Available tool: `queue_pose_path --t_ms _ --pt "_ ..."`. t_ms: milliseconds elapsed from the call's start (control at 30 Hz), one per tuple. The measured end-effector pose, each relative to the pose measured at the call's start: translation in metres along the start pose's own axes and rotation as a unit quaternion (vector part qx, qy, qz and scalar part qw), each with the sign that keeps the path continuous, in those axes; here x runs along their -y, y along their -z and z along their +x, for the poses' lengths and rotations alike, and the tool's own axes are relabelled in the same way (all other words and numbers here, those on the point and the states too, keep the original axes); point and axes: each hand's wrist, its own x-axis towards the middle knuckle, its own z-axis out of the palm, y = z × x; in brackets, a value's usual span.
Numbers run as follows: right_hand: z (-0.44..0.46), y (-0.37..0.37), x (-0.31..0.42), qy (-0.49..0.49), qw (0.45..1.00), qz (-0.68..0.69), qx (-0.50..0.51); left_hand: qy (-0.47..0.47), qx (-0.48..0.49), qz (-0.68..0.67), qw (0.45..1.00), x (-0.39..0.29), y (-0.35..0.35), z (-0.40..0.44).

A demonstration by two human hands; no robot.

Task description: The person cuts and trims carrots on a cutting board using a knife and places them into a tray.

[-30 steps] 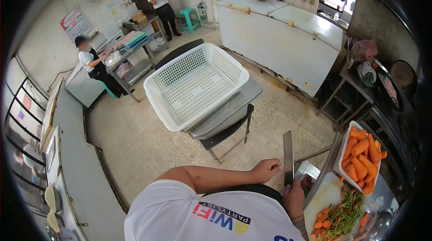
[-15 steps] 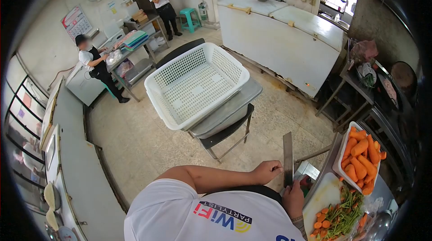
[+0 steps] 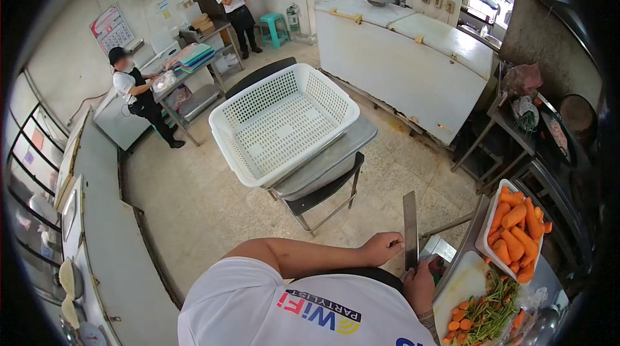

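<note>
My right hand (image 3: 420,283) grips the handle of a knife (image 3: 411,222), its broad blade pointing up and away from me. Just left of the blade is my left hand (image 3: 383,248), fingers curled in; nothing shows in it. Beside my right hand lies a white cutting board (image 3: 456,285), with cut carrot pieces (image 3: 459,325) and green carrot tops (image 3: 489,312) on it. Whole peeled carrots (image 3: 516,230) fill a white basket (image 3: 484,236) beyond the board.
A large white perforated basket (image 3: 223,142) rests on a metal tray (image 3: 361,136) over a folding chair. Chest freezers stand at the back (image 3: 387,55) and left (image 3: 119,262). One person (image 3: 139,91) works at a side table; another person (image 3: 236,10) holds a camera.
The knife blade leans slightly further left, nearer my left hand. The view has shifted a little; both hands are otherwise almost where they were.
</note>
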Motion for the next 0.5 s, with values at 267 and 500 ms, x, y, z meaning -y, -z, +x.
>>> queue_pose_path --t_ms 267,500 --pt "-0.0007 -0.0002 -0.0004 -0.003 1.0 -0.01 -0.004 -0.01 0.006 0.002 1.0 0.0 0.0003 0.0011" --pt "-0.0002 -0.0031 -0.003 0.0 1.0 -0.004 -0.009 -0.004 0.004 -0.022 1.0 0.0009 0.0007 0.0014"
